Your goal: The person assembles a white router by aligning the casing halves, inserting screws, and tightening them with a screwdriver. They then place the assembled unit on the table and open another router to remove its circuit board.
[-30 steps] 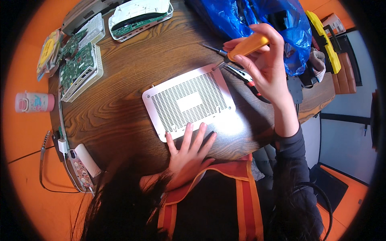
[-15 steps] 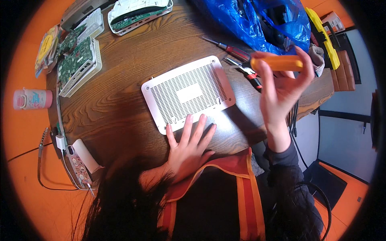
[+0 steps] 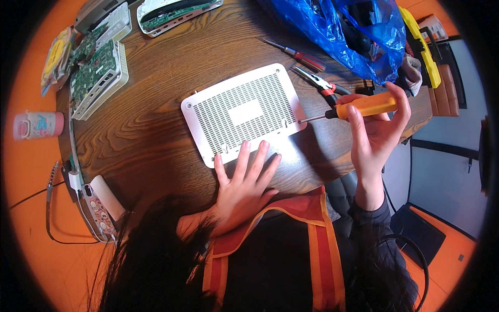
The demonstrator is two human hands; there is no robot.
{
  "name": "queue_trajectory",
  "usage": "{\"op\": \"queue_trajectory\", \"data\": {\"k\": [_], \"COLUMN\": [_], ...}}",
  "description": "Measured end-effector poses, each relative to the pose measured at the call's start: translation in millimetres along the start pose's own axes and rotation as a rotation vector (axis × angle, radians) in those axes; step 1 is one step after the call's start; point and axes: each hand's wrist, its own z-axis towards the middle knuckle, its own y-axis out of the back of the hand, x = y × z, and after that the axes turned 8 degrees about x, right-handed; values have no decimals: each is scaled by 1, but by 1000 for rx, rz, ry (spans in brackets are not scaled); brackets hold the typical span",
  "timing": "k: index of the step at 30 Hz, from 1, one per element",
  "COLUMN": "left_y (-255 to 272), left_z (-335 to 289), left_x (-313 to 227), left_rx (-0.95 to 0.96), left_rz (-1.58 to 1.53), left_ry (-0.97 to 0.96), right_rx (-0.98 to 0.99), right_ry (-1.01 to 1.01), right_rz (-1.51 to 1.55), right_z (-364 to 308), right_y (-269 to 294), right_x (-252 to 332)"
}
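Observation:
A white router-like box (image 3: 213, 112) with a slotted grille and a pale label lies flat on the wooden table in front of me. My left hand (image 3: 244, 177) rests with spread fingers, its fingertips on the box's near edge. My right hand (image 3: 379, 122) grips a screwdriver (image 3: 364, 106) by its orange-yellow handle. The shaft points left, and its tip meets the screw hole at the box's right near corner. Other corner holes show at the far right and far left.
Beyond the box lie a red-handled screwdriver (image 3: 299, 57) and pliers (image 3: 319, 83), near a blue plastic bag (image 3: 332, 36). Opened white cases with green circuit boards (image 3: 99, 70) stand at the far left. A pink cup (image 3: 39, 126) and a phone (image 3: 99, 210) are at the left edge.
My right hand has lowered and shifted slightly right, bringing the screwdriver's tip onto the box's right near corner. My left hand stays on the near edge.

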Motion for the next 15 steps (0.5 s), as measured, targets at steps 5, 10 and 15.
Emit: {"op": "queue_trajectory", "data": {"k": [5,10,15], "left_y": [1,2,1], "left_z": [1,0,0], "left_x": [0,0,-1], "left_rx": [18,42,40], "left_rz": [-20,-52,-36], "left_ry": [9,14,14], "right_rx": [465,146,-92], "right_ry": [268,32,249], "right_rz": [-88,-294,-507], "right_z": [14,5,-16], "right_y": [9,-6,-24], "right_x": [13,19,19]}}
